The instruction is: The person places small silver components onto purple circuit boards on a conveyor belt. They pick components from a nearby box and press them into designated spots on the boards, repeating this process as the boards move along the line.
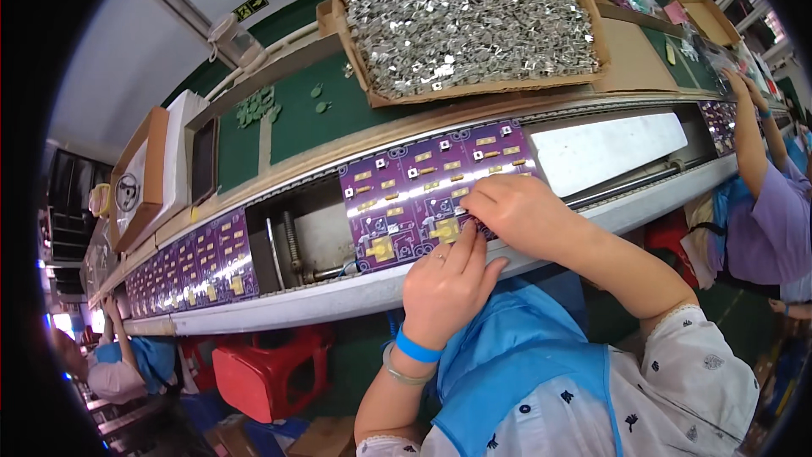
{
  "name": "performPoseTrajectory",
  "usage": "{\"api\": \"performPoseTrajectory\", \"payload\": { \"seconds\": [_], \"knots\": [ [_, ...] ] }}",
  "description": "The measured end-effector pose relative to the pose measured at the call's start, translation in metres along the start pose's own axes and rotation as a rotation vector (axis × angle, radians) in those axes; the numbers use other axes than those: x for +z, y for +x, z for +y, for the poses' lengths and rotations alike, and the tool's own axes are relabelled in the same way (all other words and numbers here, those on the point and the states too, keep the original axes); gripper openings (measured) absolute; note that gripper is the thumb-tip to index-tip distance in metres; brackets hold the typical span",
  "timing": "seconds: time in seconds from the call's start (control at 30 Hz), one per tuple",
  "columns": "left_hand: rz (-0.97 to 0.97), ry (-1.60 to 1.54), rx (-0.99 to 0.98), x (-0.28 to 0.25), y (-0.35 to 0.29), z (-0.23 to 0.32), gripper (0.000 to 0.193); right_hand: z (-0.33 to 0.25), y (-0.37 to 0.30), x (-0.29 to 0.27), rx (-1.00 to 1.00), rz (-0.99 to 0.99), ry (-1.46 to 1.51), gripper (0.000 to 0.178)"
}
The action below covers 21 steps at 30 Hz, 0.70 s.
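Note:
A purple circuit board panel (397,195) carries rows of small parts and lies across the conveyor rails in front of me. My right hand (520,213) reaches over its right part. The fingers there are curled together at the board's surface, and whatever they pinch is hidden. My left hand (450,281), with a blue wristband, comes up over the near edge. Its fingers stretch onto the board beside the right fingertips, the thumb apart, and nothing shows in its grasp. Beyond the board stands a cardboard box (364,68) heaped with small silvery metal parts (474,25).
Another purple panel (199,262) lies farther left on the conveyor (372,292). Green discs (258,107) are scattered on the green shelf. A white plate (613,152) lies right of my board. Co-workers' hands (740,89) are at the far right; a red stool (262,377) stands below.

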<state>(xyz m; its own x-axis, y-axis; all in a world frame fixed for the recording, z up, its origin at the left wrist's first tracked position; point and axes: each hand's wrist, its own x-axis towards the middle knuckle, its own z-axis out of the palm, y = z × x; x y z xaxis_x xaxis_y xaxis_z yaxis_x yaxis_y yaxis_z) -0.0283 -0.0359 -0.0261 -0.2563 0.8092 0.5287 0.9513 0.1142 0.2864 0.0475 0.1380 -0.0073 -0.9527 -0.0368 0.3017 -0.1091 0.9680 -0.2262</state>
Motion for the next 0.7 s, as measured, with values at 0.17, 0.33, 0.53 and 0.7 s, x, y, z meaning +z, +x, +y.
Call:
{"api": "performPoseTrajectory", "payload": {
  "seconds": [0.17, 0.33, 0.53, 0.7],
  "knots": [
    [0.002, -0.048, -0.029, 0.0, 0.001, 0.005, 0.033, 0.005, -0.004, -0.003, 0.013, -0.002, 0.034, 0.023],
    [0.003, -0.046, -0.01, 0.001, 0.003, 0.004, 0.033, 0.011, -0.006, -0.012, 0.06, 0.008, 0.067, 0.029],
    [0.002, -0.047, -0.022, 0.001, 0.001, 0.003, 0.032, 0.01, 0.0, -0.024, 0.057, -0.013, 0.064, 0.026],
    [0.002, -0.068, -0.034, 0.0, 0.002, 0.003, 0.031, 0.01, 0.004, -0.02, 0.016, -0.032, 0.035, 0.023]
  ]
}}
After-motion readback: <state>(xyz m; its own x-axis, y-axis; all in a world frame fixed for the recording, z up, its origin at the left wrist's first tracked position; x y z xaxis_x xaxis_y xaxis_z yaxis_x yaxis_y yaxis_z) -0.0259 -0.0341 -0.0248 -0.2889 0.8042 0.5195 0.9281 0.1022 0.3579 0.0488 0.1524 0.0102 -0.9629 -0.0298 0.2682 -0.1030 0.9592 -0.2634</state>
